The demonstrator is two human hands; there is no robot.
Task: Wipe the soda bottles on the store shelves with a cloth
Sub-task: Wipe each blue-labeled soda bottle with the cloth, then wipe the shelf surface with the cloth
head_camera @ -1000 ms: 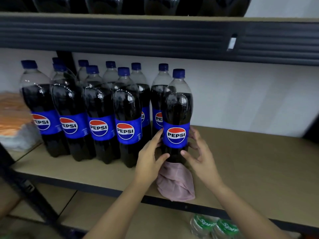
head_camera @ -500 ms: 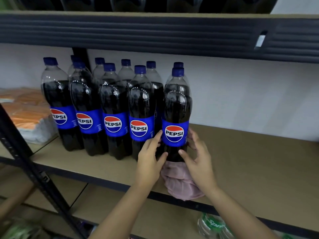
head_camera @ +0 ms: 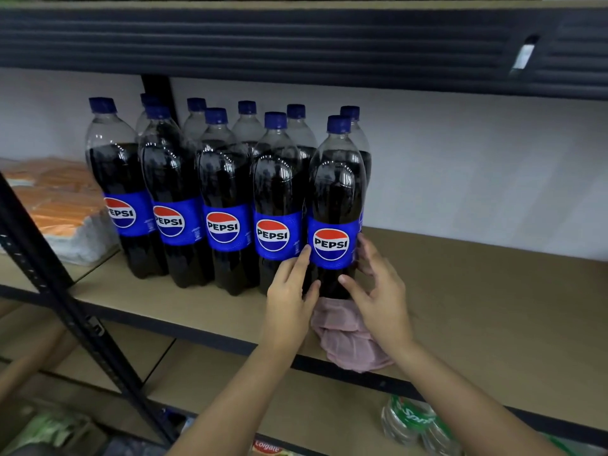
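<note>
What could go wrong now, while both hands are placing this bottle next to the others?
The tall dark plastic Pepsi bottle stands close beside its neighbour; a nudge from the left hand or right hand might topple the row. The pink cloth overhangs the wooden shelf's edge and could slip off.

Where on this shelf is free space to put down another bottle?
Free: the bare shelf board right of the bottle that both hands hold, up to the wall. Crowded: left, where the Pepsi rows stand tight; the cloth fills the front edge.
</note>
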